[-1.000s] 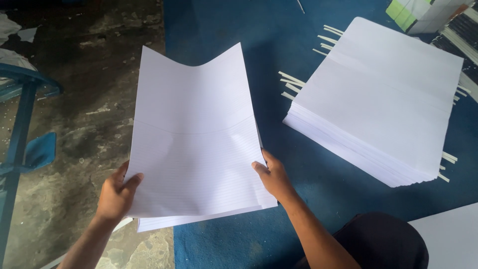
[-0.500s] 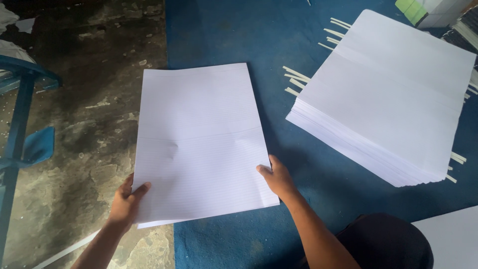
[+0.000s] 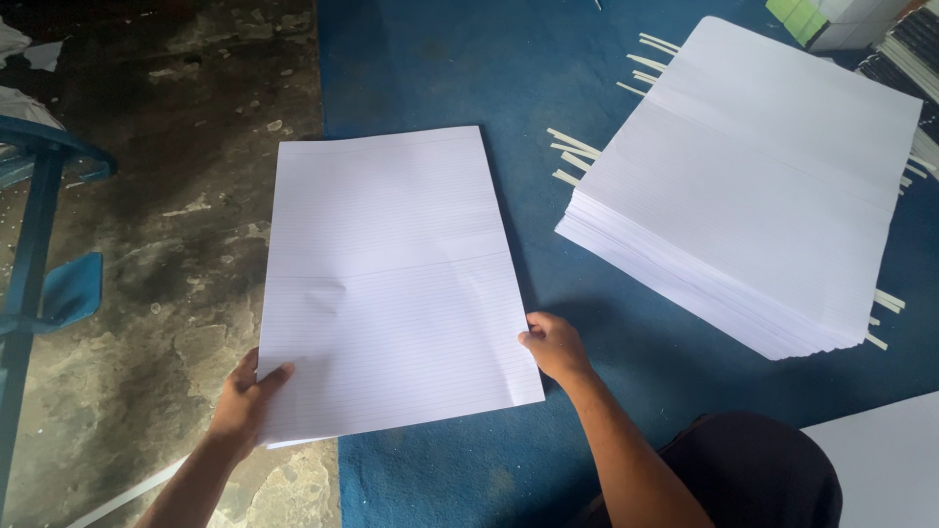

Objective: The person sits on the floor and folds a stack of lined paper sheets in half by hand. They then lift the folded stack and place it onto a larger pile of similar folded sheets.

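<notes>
Nearby, a paper stack (image 3: 753, 196) overlies thin white strips (image 3: 572, 156).

I sit on a blue mat (image 3: 430, 68) that covers the floor on the right. On the left the floor is bare grey concrete (image 3: 166, 254), rough, stained and cracked. A blue metal frame (image 3: 39, 225) stands at the far left edge. Soft daylight falls over it all. Far off on the right, thin white sticks (image 3: 577, 156) lie on the mat.
</notes>
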